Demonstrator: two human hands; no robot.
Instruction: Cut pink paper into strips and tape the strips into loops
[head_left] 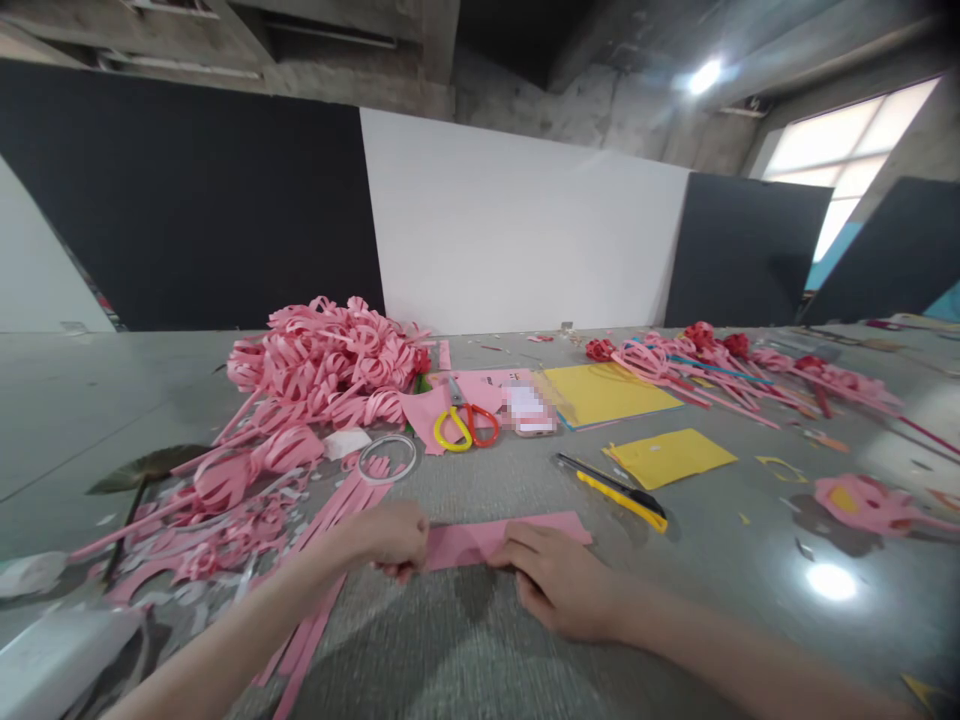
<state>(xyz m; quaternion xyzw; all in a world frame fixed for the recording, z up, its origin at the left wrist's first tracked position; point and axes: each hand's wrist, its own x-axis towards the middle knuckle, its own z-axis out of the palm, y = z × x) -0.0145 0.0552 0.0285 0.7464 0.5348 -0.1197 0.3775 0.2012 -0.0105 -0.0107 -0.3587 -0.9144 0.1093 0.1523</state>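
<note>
A pink paper strip [465, 540] lies crosswise before me, its right end reaching past my fingers. At its left end, my left hand [397, 535] is closed on the paper with fingers curled. My right hand [551, 575] grips the lower edge near the middle, fingertips together on top. Left of the strip, narrow pink strips [330, 540] run toward me beneath my left forearm. A roll of tape [387, 460] rests on their far ends. Beyond my hands lie scissors [465, 425] with yellow and red handles. Farther right is a black and yellow utility knife [615, 490].
A heap of pink paper flowers [330, 360] rises at the back left. Past the scissors lie a phone [531, 410] and yellow sheets [611, 392]. A yellow packet [671, 458] and a pink flower [874, 503] are on the right. A white box [71, 650] stands front left.
</note>
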